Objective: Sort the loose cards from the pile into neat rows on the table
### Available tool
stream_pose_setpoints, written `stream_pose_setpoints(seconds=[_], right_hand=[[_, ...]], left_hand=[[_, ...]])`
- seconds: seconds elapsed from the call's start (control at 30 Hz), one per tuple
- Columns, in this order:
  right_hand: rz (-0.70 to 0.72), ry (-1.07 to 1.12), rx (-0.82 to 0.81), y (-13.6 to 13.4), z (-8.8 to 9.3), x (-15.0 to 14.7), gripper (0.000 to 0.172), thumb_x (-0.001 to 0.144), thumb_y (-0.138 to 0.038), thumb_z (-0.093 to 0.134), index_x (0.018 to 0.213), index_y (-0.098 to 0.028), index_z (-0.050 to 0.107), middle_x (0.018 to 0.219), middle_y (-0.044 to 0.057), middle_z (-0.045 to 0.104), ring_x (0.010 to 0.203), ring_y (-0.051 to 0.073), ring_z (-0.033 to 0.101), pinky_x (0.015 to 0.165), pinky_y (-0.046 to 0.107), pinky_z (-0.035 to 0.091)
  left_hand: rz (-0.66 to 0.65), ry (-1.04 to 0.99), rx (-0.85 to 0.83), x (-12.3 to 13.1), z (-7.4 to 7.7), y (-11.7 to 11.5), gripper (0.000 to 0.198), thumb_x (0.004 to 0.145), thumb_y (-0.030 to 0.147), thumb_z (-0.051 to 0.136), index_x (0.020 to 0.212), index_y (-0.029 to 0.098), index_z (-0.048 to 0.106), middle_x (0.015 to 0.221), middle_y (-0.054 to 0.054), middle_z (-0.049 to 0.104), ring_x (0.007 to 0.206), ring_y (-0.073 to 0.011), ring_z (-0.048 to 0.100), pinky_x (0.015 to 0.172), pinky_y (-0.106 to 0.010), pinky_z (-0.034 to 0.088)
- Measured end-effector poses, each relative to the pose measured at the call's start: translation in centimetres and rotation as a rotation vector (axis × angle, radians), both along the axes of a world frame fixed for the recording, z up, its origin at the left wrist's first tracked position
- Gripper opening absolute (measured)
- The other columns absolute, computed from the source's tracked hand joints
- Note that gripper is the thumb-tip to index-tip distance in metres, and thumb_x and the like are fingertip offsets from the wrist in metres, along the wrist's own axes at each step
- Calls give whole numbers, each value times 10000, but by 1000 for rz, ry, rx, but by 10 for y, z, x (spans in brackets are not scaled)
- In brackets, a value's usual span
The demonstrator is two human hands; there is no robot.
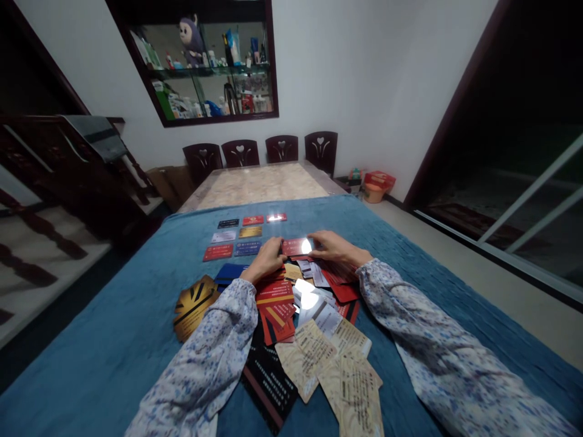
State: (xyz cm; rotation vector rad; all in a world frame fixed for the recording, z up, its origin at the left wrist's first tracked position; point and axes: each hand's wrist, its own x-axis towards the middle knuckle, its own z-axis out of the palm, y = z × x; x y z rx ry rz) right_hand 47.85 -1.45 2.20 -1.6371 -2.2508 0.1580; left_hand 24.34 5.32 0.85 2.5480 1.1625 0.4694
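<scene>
A red card (294, 247) lies between my two hands at the far edge of a loose pile, with a bright glare on its right end. My left hand (268, 260) has its bent fingers at the card's left edge. At the right edge, my right hand (334, 247) grips with thumb and fingertips. Beneath and nearer are overlapping red cards (276, 293), white cards (324, 315), patterned beige cards (310, 355) and a black card (268, 382). Gold cards (194, 306) and blue cards (230, 274) sit left of the pile, partly behind my left arm.
Beyond my left hand, cards stand in short rows, among them a gold card (250, 232) and a purple card (247, 248). A blue cloth (136, 315) covers the near table; its marble top (255, 185) shows farther off. Several chairs (282, 149) line the far end.
</scene>
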Motion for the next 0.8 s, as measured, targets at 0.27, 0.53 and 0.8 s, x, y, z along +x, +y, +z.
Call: stream_pose_setpoints(seconds=[0.27,0.53,0.8], right_hand=[[-7,22,-20,7,-4,4,417,850,-357,733,1219,-164,724,1011,106,765,857,218,669,720,266,433],[21,29,-32,16,5,2,461,858,-361,719,1257,-132,712,954,91,759,784,187,638,680,247,411],[14,-8,-29,39,11,-2,435,858,-381,733,1228,-154,736,856,42,738,705,155,598,614,225,358]], left_hand=[[-47,12,10,-4,6,7,303,792,156,681,1095,169,670,1084,-88,658,1033,-241,635,937,-346,522],[-76,33,41,-9,17,18,273,782,153,694,1055,160,680,1072,-91,659,1015,-255,640,937,-369,530],[-55,63,79,-11,20,36,257,771,156,698,1028,168,686,1021,-89,670,981,-263,650,886,-358,537]])
